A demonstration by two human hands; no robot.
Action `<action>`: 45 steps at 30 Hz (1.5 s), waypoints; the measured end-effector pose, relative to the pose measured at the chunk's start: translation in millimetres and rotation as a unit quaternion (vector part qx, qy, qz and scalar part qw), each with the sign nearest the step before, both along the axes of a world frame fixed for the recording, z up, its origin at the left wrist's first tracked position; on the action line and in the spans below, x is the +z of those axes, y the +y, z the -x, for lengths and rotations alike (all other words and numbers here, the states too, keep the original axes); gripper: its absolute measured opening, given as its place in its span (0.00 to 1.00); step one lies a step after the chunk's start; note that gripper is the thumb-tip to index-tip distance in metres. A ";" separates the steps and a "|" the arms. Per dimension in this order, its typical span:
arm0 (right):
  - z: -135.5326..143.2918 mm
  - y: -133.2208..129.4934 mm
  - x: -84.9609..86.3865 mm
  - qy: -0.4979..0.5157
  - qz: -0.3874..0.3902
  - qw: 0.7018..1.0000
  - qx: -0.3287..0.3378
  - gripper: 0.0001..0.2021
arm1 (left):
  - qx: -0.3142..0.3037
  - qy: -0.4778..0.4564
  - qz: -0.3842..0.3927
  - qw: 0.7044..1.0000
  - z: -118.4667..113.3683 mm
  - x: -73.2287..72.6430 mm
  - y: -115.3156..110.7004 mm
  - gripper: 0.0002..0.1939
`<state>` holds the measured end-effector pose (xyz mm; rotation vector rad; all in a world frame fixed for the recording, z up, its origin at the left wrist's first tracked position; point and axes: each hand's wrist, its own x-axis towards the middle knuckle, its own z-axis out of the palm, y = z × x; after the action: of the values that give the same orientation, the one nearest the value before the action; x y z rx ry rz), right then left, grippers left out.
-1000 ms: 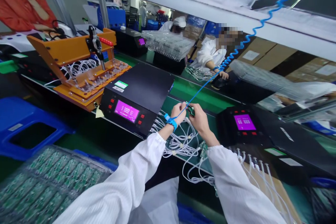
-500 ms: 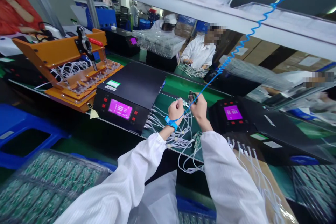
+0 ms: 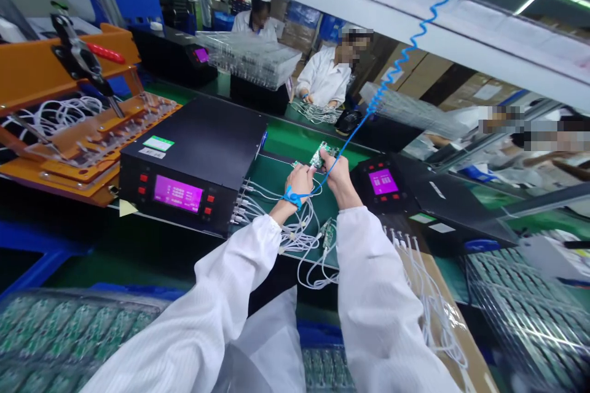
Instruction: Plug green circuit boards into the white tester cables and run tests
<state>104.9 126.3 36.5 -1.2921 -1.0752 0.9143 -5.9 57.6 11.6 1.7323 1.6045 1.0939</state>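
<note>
- Right hand [image 3: 338, 175] clamped on a green circuit board [image 3: 317, 156], which sits at that hand's ten o'clock!
- Left hand [image 3: 299, 183] right there at the board's seven o'clock, fingers curled; grip itself, cannot tell!
- White cables [image 3: 295, 238] pile at its six o'clock, purple screen [image 3: 179, 193] glowing at nine!

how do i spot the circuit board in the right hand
Find the big black box with a purple screen, left of centre. Rightward, the right hand grips the circuit board. Unlike the other board lying by white cables, it is held up.
</note>
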 end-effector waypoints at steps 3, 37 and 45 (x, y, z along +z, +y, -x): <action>12.4 12.5 -13.0 0.059 0.042 0.997 -0.022 0.16 | 0.014 0.011 0.022 1.000 -4.2 -1.4 4.7 0.16; -21.4 71.4 -63.6 -0.653 -0.016 0.729 0.206 0.19 | 0.118 -0.320 0.140 0.929 31.3 -19.3 -4.5 0.22; -39.4 9.5 -31.9 -0.597 -0.227 0.726 0.254 0.26 | 0.113 -0.440 0.162 0.876 -3.1 -17.4 23.7 0.13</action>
<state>144.3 135.8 4.6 -1.0971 -2.5749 -0.0110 -2.7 81.2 -5.8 0.6453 1.2800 1.3502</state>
